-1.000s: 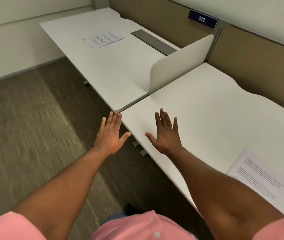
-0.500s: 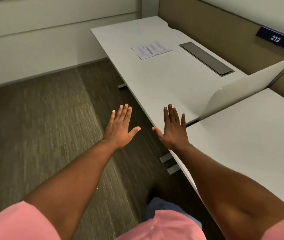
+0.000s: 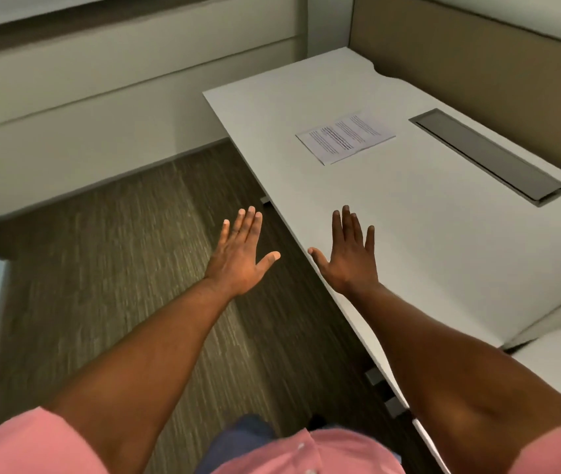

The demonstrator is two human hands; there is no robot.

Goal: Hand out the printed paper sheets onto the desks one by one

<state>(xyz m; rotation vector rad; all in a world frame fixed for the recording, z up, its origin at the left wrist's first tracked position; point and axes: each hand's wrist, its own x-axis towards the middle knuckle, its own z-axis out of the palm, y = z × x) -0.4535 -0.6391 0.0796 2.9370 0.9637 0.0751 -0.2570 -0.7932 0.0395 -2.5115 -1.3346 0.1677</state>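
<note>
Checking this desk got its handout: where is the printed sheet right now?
In the head view the sheet lies flat on the white desk, toward its far end, just left of the grey cable tray and well beyond both empty hands.

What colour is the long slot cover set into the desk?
Grey; the slot cover shows clearly in the head view.
</note>
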